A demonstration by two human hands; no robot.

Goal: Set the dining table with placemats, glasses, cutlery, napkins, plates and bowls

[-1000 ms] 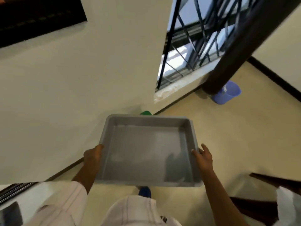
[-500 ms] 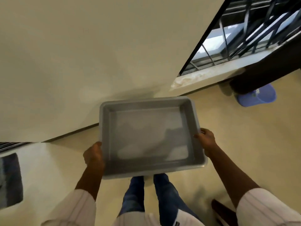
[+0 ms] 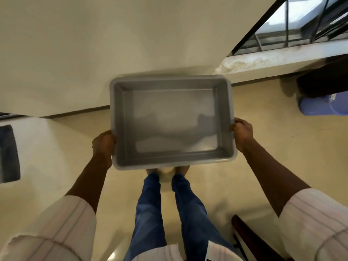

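The grey rectangular plastic tub (image 3: 224, 113) is held level in mid-air above the cream floor (image 3: 273, 147), in front of the person's blue-jeaned legs (image 3: 150, 204). The left hand (image 3: 103, 146) grips its left rim and the right hand (image 3: 241, 131) clasps its right rim, fingers curled. A cream wall (image 3: 94, 44) lies far, close beyond the tub. A barred window (image 3: 301, 25) is far right, a purple plastic bucket (image 3: 320, 107) at the right edge, and dark wooden furniture (image 3: 250, 240) near right. Since half a second ago the view has tipped downward, showing more of the legs, while both grips are unchanged.

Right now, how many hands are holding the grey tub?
2: the left hand grips the grey tub at its left rim, the right hand at its right rim.
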